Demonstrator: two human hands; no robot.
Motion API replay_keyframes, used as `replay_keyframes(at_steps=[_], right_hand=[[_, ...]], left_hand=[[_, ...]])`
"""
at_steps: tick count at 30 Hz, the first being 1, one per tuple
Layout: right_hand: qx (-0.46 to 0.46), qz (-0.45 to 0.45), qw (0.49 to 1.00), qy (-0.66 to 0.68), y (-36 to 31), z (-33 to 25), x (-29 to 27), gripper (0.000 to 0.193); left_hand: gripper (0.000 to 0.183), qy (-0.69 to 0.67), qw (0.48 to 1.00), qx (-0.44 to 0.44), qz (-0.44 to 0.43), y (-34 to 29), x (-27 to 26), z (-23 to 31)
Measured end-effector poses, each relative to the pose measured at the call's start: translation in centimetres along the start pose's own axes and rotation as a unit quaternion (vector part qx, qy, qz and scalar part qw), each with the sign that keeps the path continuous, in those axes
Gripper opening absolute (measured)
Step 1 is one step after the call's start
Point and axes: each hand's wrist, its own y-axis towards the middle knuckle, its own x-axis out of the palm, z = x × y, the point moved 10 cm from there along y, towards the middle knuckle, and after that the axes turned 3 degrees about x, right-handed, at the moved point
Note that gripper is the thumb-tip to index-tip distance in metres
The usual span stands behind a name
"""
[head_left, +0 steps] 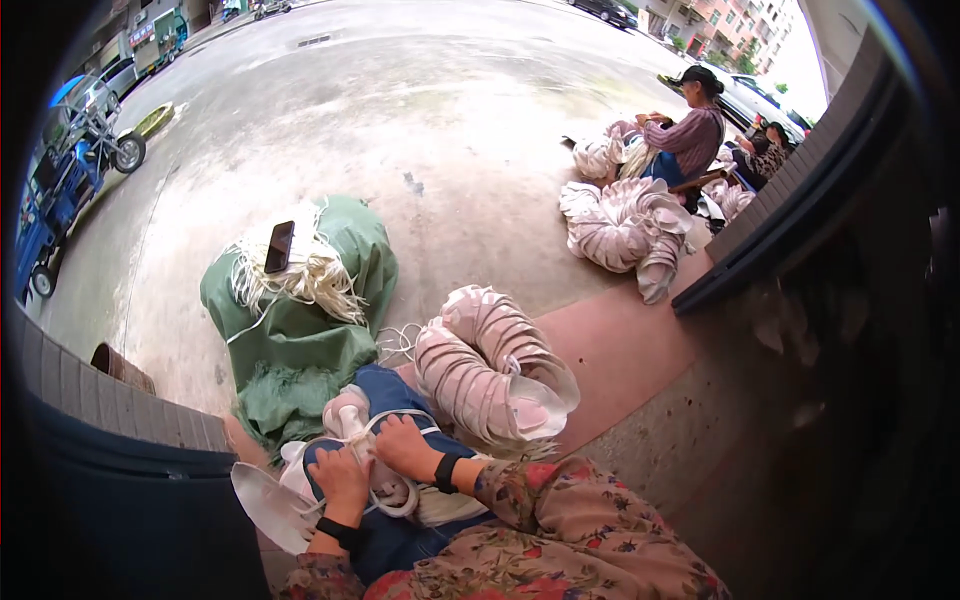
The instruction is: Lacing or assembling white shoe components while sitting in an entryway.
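Over my lap in blue cloth point(405, 545) lies a pale pinkish-white shoe upper point(345, 412), partly covered by my hands. My left hand point(340, 480) is closed on the upper, its fingertips close to my other hand. Just right of it, my right hand point(405, 447) pinches a white shoelace point(385, 415) that loops over the upper. Another pale upper piece point(272, 505) sticks out to the left of my left wrist. A bundle of cream laces point(440, 508) lies on the lap beneath my right wrist. Exact fingertip contact is partly hidden.
A curved stack of nested shoe uppers point(490, 370) stands ahead on the right. Ahead on the left is a green sack point(365, 250) bearing loose laces point(325, 275) and a black phone point(280, 247). Farther right, a seated person point(690, 135) works beside more stacked uppers point(625, 225).
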Motion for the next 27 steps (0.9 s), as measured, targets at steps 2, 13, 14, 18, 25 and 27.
replay_keyframes(at_steps=[2, 13, 14, 18, 25, 27], right_hand=[[-0.016, -0.005, 1.0, 0.009, 0.0, -0.6, -0.4, 0.012], [0.046, -0.105, 0.993, 0.033, 1.0, 0.0, 4.8, 0.014], [0.045, -0.106, 0.992, 0.045, 0.9, -0.2, 4.9, 0.013], [0.028, -0.064, 0.993, 0.097, 0.2, 0.4, 4.0, 0.012], [0.046, -0.044, 0.985, 0.16, 0.1, 1.4, 4.3, 0.015], [0.055, -0.046, 0.984, 0.163, 0.3, 1.4, 4.1, 0.015]], left_hand=[[0.024, -0.004, 0.999, -0.01, -0.031, 0.1, 0.6, -0.3], [0.013, -0.138, 0.987, -0.022, -0.079, 0.0, 4.5, -3.9], [0.014, -0.158, 0.983, -0.028, -0.086, -0.2, 4.4, -4.2], [0.014, -0.157, 0.985, -0.027, -0.07, 0.1, 3.2, -3.0], [0.02, -0.131, 0.989, 0.054, 0.036, 2.8, 0.8, -0.3], [0.018, -0.129, 0.988, 0.088, 0.006, 3.5, 2.1, 0.2]])
